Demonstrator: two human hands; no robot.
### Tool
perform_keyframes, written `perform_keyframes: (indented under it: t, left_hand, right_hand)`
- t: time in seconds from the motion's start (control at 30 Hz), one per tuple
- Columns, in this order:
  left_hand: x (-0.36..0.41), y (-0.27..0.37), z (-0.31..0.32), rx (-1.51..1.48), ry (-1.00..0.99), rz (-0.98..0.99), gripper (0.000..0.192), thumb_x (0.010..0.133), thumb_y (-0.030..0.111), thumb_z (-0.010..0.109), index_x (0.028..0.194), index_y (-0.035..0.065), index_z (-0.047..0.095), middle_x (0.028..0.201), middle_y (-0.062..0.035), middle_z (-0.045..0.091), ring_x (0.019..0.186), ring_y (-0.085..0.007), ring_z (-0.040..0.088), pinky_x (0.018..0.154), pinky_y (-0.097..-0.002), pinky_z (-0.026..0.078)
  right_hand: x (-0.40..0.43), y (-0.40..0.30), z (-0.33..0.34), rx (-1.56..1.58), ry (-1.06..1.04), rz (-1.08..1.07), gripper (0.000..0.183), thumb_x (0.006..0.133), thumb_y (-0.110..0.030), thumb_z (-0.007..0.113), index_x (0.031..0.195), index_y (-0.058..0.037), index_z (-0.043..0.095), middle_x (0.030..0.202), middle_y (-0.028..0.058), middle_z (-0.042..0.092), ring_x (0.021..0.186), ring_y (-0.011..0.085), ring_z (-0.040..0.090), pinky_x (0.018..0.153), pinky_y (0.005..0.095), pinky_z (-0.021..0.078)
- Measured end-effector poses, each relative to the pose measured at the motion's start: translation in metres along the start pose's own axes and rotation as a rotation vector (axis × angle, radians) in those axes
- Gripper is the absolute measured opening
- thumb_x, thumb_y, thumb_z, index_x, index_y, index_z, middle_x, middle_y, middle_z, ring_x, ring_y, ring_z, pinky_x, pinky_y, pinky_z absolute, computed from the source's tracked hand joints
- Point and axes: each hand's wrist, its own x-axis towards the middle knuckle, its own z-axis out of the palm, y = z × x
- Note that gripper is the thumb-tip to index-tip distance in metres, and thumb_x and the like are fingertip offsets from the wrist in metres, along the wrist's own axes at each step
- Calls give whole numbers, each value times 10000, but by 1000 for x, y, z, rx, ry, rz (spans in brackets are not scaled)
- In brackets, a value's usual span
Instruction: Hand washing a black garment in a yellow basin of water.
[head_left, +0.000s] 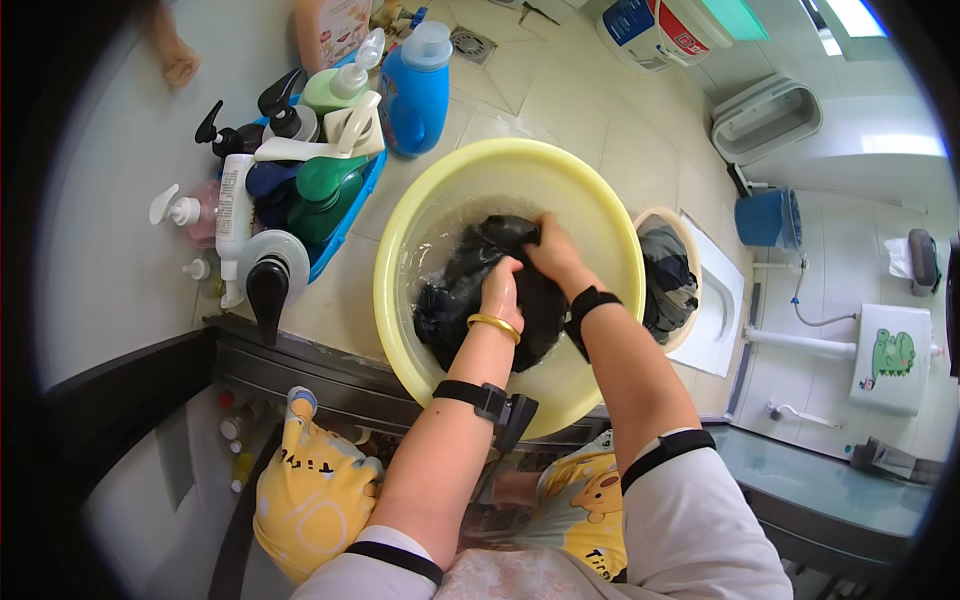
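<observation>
A yellow plastic basin (390, 277) stands before me with cloudy water (435, 240) in it. A wet black garment (457, 300) lies bunched in the water. My left hand (501, 291), with a gold bangle (495, 325) at the wrist, grips the middle of the cloth, thumb uppermost. Just beyond it on the right, my right hand (555, 249) holds the garment's upper edge, with its fingertips partly hidden in the folds. Black straps with small devices sit on both forearms.
Left of the basin, a blue basket (360, 199) holds several pump bottles; a blue detergent bottle (417, 94) stands beside it. At right are a smaller tub (694, 281) of dark clothes and a squat toilet (720, 307). A dark door sill (300, 367) runs along the near side.
</observation>
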Motion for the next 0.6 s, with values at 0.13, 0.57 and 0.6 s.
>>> perform_keyframes:
  t: [0.13,0.57,0.6]
  left_hand:
    - [4,6,-4,-10,247,126,613,797,487,556,1287,133,457,1368,-61,412,1236,-224,357,1023,-443,215]
    - [-21,47,-3,-349,-509,88,347,910,358,509,1092,71,581,1041,-84,625,943,-228,606,836,-388,502]
    - [-18,35,-3,-615,-720,-43,350,915,356,499,1102,70,575,1056,-78,616,966,-213,592,851,-367,492]
  right_hand:
    - [-19,-17,26,-359,-143,-243,632,754,-288,655,1273,-51,384,1219,255,494,1068,403,537,910,454,436]
    - [-155,-103,-39,247,163,-434,234,722,-67,640,952,-101,613,846,121,440,771,280,526,680,378,455]
    - [-153,-103,-32,212,232,-468,177,736,-97,650,906,-99,603,855,121,442,696,291,517,630,371,454]
